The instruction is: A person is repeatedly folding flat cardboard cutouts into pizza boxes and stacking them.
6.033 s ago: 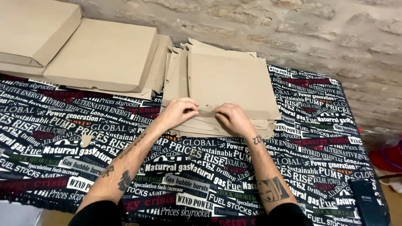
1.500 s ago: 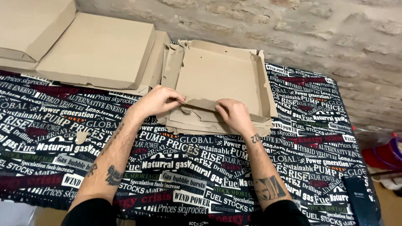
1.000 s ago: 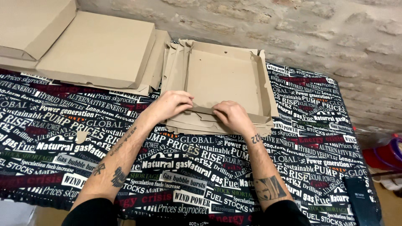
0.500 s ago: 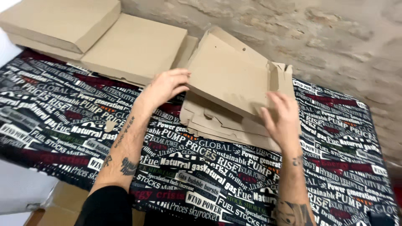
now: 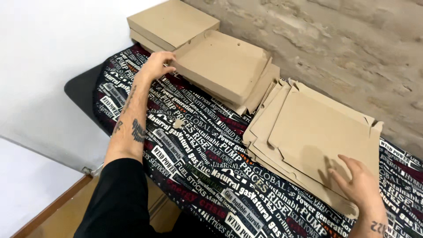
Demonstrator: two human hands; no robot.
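I count two hands: left hand and right hand. Folded cardboard boxes: three, namely two closed boxes stacked at the far corner and one open box. Flat blanks: one pile, perhaps four or five sheets; edges overlap. One patterned cloth.

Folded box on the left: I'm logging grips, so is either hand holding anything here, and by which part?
The left hand grips the folded box by its near left corner. The right hand lies open on the flat cardboard stack, gripping nothing.
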